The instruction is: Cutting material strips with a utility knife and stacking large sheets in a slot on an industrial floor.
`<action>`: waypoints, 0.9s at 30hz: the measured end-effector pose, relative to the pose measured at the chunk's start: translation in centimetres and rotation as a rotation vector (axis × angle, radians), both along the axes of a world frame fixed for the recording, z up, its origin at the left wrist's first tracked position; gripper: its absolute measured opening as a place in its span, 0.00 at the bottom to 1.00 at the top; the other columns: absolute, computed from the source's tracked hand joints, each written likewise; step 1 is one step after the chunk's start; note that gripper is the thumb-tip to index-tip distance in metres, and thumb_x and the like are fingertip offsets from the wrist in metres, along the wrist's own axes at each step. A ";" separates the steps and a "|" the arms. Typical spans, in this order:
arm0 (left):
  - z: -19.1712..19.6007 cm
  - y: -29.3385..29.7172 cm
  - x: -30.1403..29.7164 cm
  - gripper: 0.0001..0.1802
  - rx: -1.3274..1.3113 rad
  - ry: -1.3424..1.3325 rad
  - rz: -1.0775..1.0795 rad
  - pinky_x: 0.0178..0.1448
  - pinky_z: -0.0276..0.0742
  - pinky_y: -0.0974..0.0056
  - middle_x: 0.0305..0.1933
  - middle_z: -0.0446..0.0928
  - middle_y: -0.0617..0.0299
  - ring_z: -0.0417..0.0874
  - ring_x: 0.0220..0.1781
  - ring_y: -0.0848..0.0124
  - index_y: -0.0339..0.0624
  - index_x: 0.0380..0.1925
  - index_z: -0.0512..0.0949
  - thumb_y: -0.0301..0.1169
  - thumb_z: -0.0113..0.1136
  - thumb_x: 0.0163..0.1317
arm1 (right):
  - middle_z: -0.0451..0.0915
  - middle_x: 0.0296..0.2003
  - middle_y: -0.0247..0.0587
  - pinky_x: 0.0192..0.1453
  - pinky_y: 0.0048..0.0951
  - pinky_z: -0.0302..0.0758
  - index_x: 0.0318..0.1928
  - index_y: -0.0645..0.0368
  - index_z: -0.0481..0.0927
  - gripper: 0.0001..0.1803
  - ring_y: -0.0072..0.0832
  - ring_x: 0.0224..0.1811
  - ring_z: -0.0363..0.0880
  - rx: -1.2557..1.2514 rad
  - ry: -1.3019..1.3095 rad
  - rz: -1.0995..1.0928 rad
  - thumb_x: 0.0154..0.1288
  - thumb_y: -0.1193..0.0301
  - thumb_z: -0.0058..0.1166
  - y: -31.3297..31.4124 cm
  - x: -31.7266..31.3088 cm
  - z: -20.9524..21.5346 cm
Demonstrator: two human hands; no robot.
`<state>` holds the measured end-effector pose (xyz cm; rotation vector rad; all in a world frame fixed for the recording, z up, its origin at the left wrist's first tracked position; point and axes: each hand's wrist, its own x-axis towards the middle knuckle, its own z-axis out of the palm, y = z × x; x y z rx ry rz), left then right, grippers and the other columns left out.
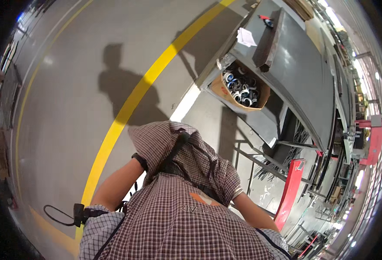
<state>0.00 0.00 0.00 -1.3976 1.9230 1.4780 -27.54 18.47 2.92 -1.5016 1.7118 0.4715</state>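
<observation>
A brown-and-white checked apron point(165, 216) covers my front, and its lower part is lifted and bunched ahead of me. My left forearm point(119, 182), with a black band point(140, 161) at the wrist, runs into the bunched cloth from the left. From the other side my right forearm point(256, 211) enters it, with a light band point(237, 192) at the wrist. The cloth covers both my left hand and my right hand, so their fingers are hidden. A dark strap point(176, 149) crosses the gathered fabric.
A grey metal table point(303, 65) at the right carries a metal bar point(274, 41) and folded paper point(246, 37). Below its edge, a cardboard box point(219, 89) holds several ring-shaped parts. Nearby stand a red post point(289, 195) and metal rails point(260, 164). A yellow line point(132, 102) crosses the floor.
</observation>
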 end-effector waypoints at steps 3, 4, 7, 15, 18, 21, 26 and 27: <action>-3.3 0.7 -1.6 0.33 -0.269 0.509 0.120 0.75 0.53 0.63 0.70 0.65 0.58 0.61 0.73 0.67 0.49 0.72 0.57 0.41 0.52 0.70 | 0.68 0.63 0.54 0.71 0.38 0.61 0.67 0.64 0.63 0.31 0.45 0.65 0.66 -0.530 0.268 0.276 0.70 0.58 0.40 2.8 -4.1 -3.4; -4.2 0.2 -2.4 0.33 -0.266 0.561 0.101 0.75 0.53 0.63 0.70 0.65 0.58 0.61 0.73 0.67 0.49 0.72 0.57 0.41 0.52 0.70 | 0.69 0.61 0.55 0.69 0.37 0.62 0.65 0.64 0.66 0.29 0.45 0.63 0.67 -0.555 0.136 0.112 0.69 0.60 0.43 3.7 -5.8 -4.3; -5.4 -1.1 -4.4 0.33 -0.156 0.578 -0.007 0.76 0.52 0.63 0.71 0.64 0.58 0.60 0.74 0.67 0.48 0.72 0.56 0.41 0.52 0.70 | 0.70 0.60 0.54 0.69 0.37 0.63 0.63 0.64 0.68 0.27 0.44 0.62 0.68 -0.442 -0.129 -0.285 0.69 0.63 0.45 5.8 -6.9 -8.1; -2.9 -7.0 0.7 0.34 -0.010 0.402 -0.224 0.76 0.51 0.63 0.73 0.61 0.58 0.58 0.75 0.67 0.45 0.73 0.53 0.40 0.51 0.71 | 0.70 0.63 0.47 0.70 0.33 0.60 0.65 0.57 0.68 0.26 0.35 0.64 0.67 -0.116 -0.019 0.146 0.70 0.62 0.45 -5.1 -13.1 -8.5; -2.9 -9.7 -0.2 0.35 -0.020 0.362 -0.225 0.77 0.50 0.63 0.74 0.60 0.58 0.57 0.75 0.67 0.45 0.73 0.53 0.40 0.51 0.71 | 0.82 0.44 0.37 0.46 0.36 0.78 0.55 0.58 0.77 0.17 0.30 0.42 0.81 -0.442 -0.057 0.064 0.68 0.71 0.45 -13.4 -15.0 -10.4; -4.1 -12.0 -2.3 0.35 -0.030 0.375 -0.214 0.77 0.50 0.63 0.74 0.59 0.58 0.56 0.76 0.67 0.44 0.73 0.52 0.39 0.51 0.71 | 0.82 0.38 0.42 0.46 0.34 0.78 0.48 0.58 0.81 0.13 0.34 0.38 0.81 -0.474 -0.086 -0.184 0.66 0.72 0.48 -22.0 -13.1 -13.0; -8.7 -14.8 -9.6 0.26 -0.014 0.304 -0.179 0.66 0.61 0.59 0.61 0.68 0.53 0.67 0.64 0.59 0.44 0.61 0.64 0.43 0.52 0.67 | 0.82 0.42 0.41 0.48 0.34 0.77 0.47 0.60 0.82 0.13 0.38 0.43 0.80 -0.521 -0.256 -0.334 0.70 0.68 0.47 -20.2 -20.4 -10.9; -9.4 -15.7 -10.3 0.25 -0.024 0.276 -0.180 0.63 0.64 0.58 0.58 0.71 0.52 0.70 0.61 0.57 0.44 0.58 0.67 0.44 0.52 0.66 | 0.82 0.42 0.41 0.49 0.34 0.77 0.46 0.60 0.82 0.14 0.38 0.44 0.80 -0.462 -0.303 -0.422 0.71 0.67 0.46 -19.7 -21.8 -10.1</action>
